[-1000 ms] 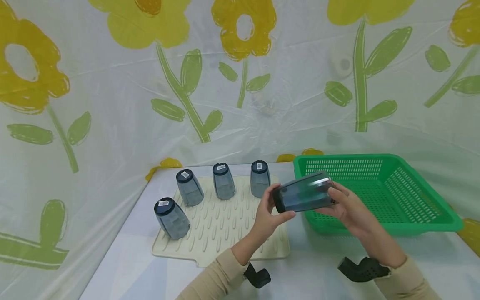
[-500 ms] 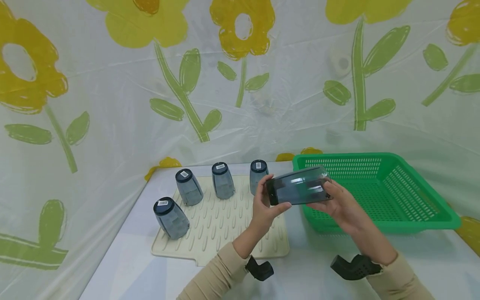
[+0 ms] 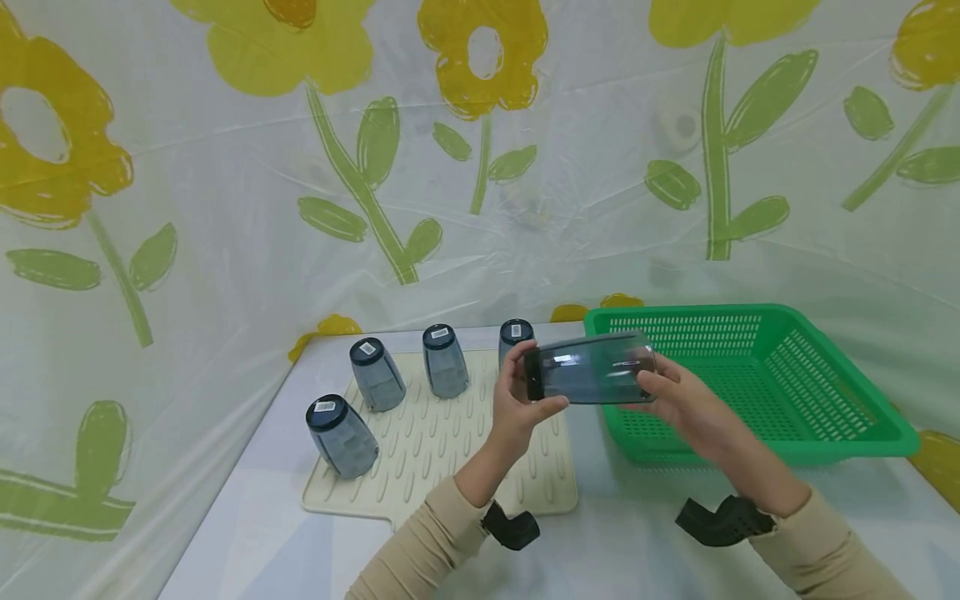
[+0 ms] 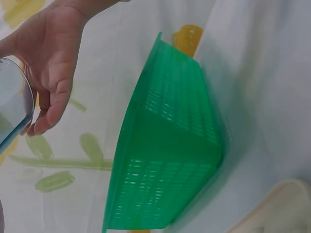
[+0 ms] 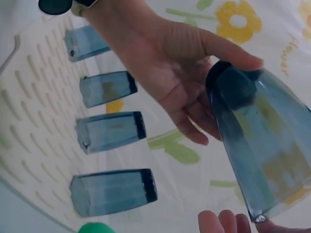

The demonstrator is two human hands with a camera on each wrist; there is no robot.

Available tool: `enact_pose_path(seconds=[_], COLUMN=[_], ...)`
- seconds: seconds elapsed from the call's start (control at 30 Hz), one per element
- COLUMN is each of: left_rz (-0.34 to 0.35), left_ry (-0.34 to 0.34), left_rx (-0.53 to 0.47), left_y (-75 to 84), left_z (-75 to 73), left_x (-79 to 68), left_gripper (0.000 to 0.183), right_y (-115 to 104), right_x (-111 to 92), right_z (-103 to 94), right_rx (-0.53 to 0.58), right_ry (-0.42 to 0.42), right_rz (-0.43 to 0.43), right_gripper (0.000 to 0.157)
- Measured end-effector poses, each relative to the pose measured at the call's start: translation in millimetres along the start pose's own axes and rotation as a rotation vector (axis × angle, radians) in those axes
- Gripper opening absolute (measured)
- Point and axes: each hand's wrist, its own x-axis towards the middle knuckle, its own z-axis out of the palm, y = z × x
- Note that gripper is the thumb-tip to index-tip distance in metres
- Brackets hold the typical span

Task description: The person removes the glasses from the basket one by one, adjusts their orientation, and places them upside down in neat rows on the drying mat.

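1. The head view shows both hands with the tumbler (image 3: pixel 590 379) between them, in the air above the gap between the drying mat (image 3: pixel 442 454) and the green basket (image 3: pixel 757 383).
2. The right wrist view shows the left hand (image 5: pixel 167 63) curled around its dark base; the left wrist view shows the right hand (image 4: pixel 51 58) gripping the rim end.
3. The tumbler is smoky blue, transparent, lying horizontal.
4. Four tumblers (image 3: pixel 375 375) stand upside down on the mat, on a pale table (image 3: pixel 247 533) before a flowered plastic sheet (image 3: pixel 225 167).
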Motion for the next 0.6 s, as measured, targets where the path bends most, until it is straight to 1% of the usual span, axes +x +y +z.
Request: enact_pose_path(seconds=[0.1,0.17,0.3,0.47,0.6], left_rz=[0.003,0.002,0.002,-0.009,-0.036], left_ry=[0.002,0.008,0.024,0.038,0.048], left_rx=[0.007,0.002,-0.039,-0.091,-0.094], left_y=[2.2,3.5,6.0,10.0,13.0], left_z=[-1.4,-2.2,-3.2,-4.0,-5.4], left_x=[1.2,1.7,3.3,6.1,7.6], left_gripper=[0.097,0.095,0.084,0.082,0.082], right_y=[-4.2,-7.0,-11.8,-16.2,-19.0], right_x=[-0.4,-0.8,-1.0,-1.1,-0.3], right_z=[-2.6,-4.0,-4.9,-6.3,-7.6], right_rx=[-0.077,-0.119,-0.222,-0.347,-0.387], right_ry=[0.013,0.014,0.011,0.002,-0.019], right_rz=[0.057,0.072,0.065,0.053,0.033], right_gripper=[0.069,0.072,0.078,0.085,0.084])
